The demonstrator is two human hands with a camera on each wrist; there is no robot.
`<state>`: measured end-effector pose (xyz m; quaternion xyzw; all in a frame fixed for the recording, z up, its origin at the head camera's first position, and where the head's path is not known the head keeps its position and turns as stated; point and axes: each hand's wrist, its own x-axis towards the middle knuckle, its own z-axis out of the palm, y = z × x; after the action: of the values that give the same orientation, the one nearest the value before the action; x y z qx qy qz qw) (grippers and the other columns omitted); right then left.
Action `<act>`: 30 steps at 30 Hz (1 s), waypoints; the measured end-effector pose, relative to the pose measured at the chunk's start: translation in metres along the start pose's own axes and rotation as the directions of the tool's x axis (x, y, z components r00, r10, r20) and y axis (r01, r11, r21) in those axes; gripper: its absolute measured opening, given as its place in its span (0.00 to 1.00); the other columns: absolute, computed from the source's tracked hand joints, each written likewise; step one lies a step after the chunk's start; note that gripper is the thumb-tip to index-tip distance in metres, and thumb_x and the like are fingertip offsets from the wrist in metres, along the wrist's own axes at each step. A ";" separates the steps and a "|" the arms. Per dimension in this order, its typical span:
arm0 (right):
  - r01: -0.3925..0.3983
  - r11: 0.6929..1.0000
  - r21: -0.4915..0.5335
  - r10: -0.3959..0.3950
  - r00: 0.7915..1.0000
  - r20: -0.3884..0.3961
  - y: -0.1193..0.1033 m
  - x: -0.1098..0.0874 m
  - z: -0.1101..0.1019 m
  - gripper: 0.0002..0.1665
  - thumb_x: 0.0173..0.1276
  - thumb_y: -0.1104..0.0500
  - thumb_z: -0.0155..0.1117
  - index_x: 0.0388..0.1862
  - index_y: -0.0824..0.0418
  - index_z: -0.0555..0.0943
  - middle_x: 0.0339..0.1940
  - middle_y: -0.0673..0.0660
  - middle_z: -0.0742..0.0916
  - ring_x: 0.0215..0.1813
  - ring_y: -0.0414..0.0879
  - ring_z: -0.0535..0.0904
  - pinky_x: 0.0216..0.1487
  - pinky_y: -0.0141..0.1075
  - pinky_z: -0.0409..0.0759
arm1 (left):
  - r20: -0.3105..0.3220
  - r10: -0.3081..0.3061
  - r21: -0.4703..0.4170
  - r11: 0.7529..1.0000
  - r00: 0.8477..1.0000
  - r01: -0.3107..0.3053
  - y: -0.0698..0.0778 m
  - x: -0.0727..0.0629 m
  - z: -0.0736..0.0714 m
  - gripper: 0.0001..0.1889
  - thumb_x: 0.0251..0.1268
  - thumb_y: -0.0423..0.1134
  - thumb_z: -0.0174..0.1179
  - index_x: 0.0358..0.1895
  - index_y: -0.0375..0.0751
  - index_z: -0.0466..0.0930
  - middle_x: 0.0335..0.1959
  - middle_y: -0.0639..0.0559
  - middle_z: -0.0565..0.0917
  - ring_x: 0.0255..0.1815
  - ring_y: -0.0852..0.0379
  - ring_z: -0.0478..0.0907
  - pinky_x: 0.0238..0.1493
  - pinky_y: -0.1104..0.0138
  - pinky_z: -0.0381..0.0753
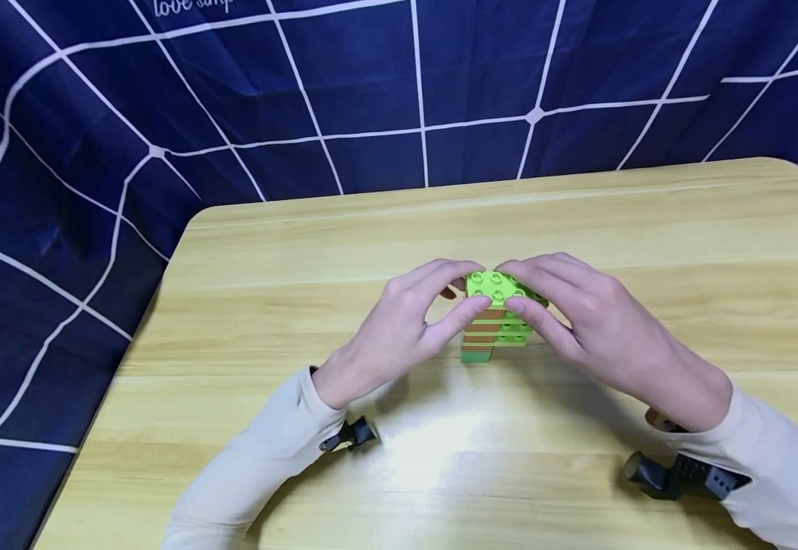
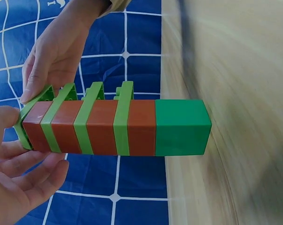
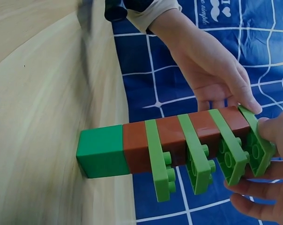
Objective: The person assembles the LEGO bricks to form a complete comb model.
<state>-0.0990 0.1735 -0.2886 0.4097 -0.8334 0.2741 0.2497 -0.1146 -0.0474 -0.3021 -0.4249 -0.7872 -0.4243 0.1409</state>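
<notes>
A tower of building blocks stands upright on the table. Its base is a dark green block (image 2: 181, 126), and above that brown blocks (image 2: 141, 126) alternate with thin lime-green plates (image 3: 160, 164), several of each. The plates jut out past the brown column toward the right hand's side. On top lies a studded lime-green plate (image 1: 491, 286). My left hand (image 1: 409, 313) pinches the left end of this plate between thumb and fingers. From the other side, my right hand (image 1: 574, 305) grips its jutting right part. Some of the tower's right side is hidden behind the right hand in the head view.
The wooden table (image 1: 289, 290) spreads around the tower. A dark blue cloth with white lines (image 1: 364, 92) hangs behind it and along the left. Small dark wrist cameras (image 1: 681, 477) are strapped beneath both sleeves.
</notes>
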 end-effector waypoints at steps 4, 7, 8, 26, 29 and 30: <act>-0.009 1.000 0.005 0.009 1.000 0.000 0.001 0.000 0.001 0.33 0.77 0.42 0.42 0.53 0.69 0.80 0.45 0.60 0.85 0.47 0.52 0.82 0.49 0.42 0.80 | -0.003 -0.004 -0.002 1.000 1.000 0.004 -0.002 0.000 0.002 0.16 0.66 0.35 0.62 0.53 0.31 0.76 0.43 0.47 0.83 0.44 0.60 0.78 0.49 0.76 0.78; -0.013 1.000 0.005 0.013 1.000 0.003 0.001 0.000 0.001 0.33 0.77 0.42 0.41 0.53 0.69 0.80 0.45 0.60 0.85 0.48 0.53 0.82 0.49 0.42 0.80 | -0.010 -0.014 -0.015 1.000 1.000 0.014 -0.003 -0.001 0.003 0.17 0.66 0.35 0.61 0.54 0.31 0.76 0.44 0.46 0.83 0.45 0.60 0.78 0.51 0.76 0.78; -0.013 1.000 0.003 0.013 1.000 0.003 0.001 0.000 0.001 0.33 0.77 0.42 0.41 0.53 0.69 0.80 0.45 0.60 0.85 0.48 0.53 0.82 0.49 0.42 0.80 | -0.013 -0.016 -0.020 1.000 1.000 0.016 -0.004 -0.001 0.003 0.16 0.66 0.35 0.61 0.54 0.31 0.76 0.44 0.46 0.83 0.45 0.60 0.78 0.51 0.75 0.78; -0.018 1.000 0.003 0.018 1.000 -0.019 -0.002 0.002 0.001 0.34 0.77 0.42 0.42 0.52 0.70 0.80 0.45 0.62 0.85 0.48 0.54 0.82 0.48 0.43 0.80 | -0.002 -0.135 -0.171 0.976 0.991 0.132 -0.006 -0.001 0.008 0.13 0.69 0.37 0.58 0.53 0.37 0.75 0.47 0.48 0.83 0.49 0.63 0.78 0.58 0.70 0.75; -0.034 0.999 0.002 0.034 0.999 -0.018 -0.003 0.001 0.004 0.33 0.77 0.42 0.42 0.52 0.70 0.80 0.46 0.61 0.85 0.47 0.53 0.82 0.47 0.42 0.81 | -0.002 -0.149 -0.167 0.975 0.989 0.146 -0.007 -0.002 0.009 0.13 0.70 0.38 0.57 0.53 0.38 0.75 0.51 0.48 0.82 0.53 0.62 0.76 0.59 0.70 0.74; -0.039 0.999 0.003 0.039 0.999 -0.017 -0.004 0.000 0.004 0.33 0.77 0.42 0.41 0.52 0.69 0.80 0.46 0.61 0.85 0.47 0.53 0.82 0.47 0.42 0.81 | -0.003 -0.147 -0.163 0.976 0.989 0.144 -0.007 -0.003 0.010 0.13 0.70 0.39 0.57 0.53 0.38 0.75 0.53 0.48 0.81 0.55 0.62 0.75 0.60 0.69 0.73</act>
<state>-0.0969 0.1684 -0.2906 0.3913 -0.8388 0.2836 0.2508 -0.1175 -0.0432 -0.3135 -0.3732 -0.7778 -0.4993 0.0802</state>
